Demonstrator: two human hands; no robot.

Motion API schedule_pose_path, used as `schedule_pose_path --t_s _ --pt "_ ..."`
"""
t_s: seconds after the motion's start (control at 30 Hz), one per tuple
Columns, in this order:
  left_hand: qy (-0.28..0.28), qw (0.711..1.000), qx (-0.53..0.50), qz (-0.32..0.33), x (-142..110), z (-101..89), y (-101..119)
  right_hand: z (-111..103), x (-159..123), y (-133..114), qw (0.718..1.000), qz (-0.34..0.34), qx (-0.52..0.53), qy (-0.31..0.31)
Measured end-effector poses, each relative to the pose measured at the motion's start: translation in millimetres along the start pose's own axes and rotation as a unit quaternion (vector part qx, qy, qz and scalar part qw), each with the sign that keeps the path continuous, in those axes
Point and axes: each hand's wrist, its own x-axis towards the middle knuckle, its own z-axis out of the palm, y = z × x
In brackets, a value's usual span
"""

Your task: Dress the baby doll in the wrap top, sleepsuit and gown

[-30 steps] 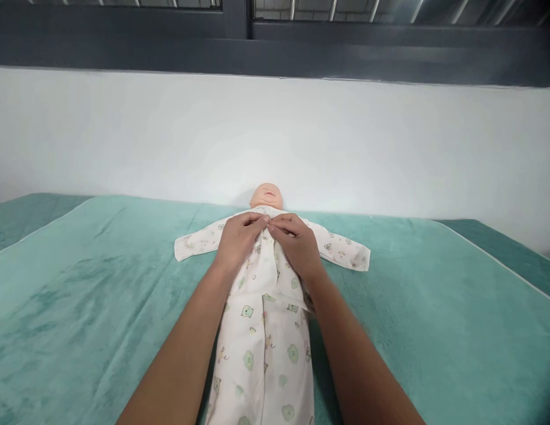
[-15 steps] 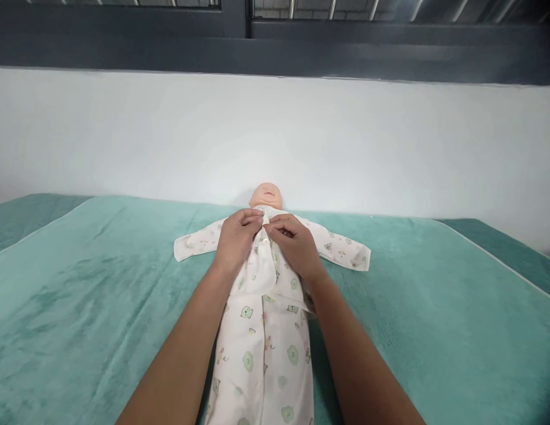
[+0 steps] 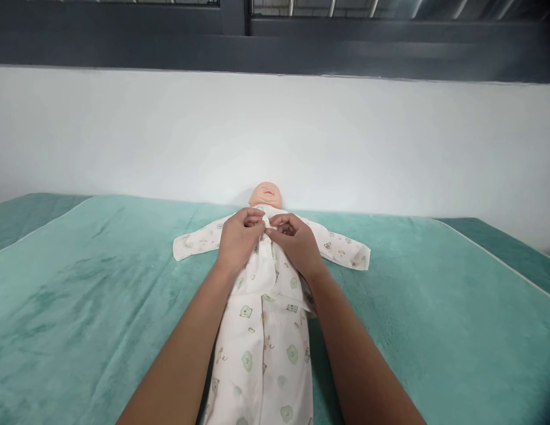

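A baby doll (image 3: 266, 194) lies on its back, head toward the wall, in a white baby shirt (image 3: 262, 268) printed with small animals. Both sleeves spread out to the sides. White printed pants (image 3: 263, 360) cover the legs. At the upper chest, my left hand (image 3: 240, 239) pinches the shirt's front edge between thumb and fingers. Close beside it, my right hand (image 3: 296, 241) pinches the other side of the same front opening. The fingertips nearly meet. Whatever fastener sits between them is mostly hidden.
A green plush cover (image 3: 101, 283) spreads under the doll, with a pale seam on each side. Behind it rises a white wall (image 3: 275, 130), close to the doll's head. Above that runs a dark window frame (image 3: 124, 35) with metal bars.
Hardly anything differs. My fingers have shifted slightly at the shirt's front edge, and both hands keep their pinch there.
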Motion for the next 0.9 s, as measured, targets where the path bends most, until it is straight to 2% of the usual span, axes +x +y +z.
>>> schedule_pose_path --t_s 0.4,0.73,0.9 --pt "-0.004 0.997 -0.081 -0.008 2.9 1.2 -6.4 0.8 2.1 -3.8 1.0 0.007 -0.023 -0.003" --pt "-0.029 0.999 -0.028 0.003 1.7 -2.4 -4.4 -1.5 0.9 -4.4 0.999 0.011 -0.026 -0.016" --pt "-0.004 0.999 0.026 0.028 2.8 -0.8 -6.9 0.3 1.6 -2.1 0.999 0.027 -0.014 0.013"
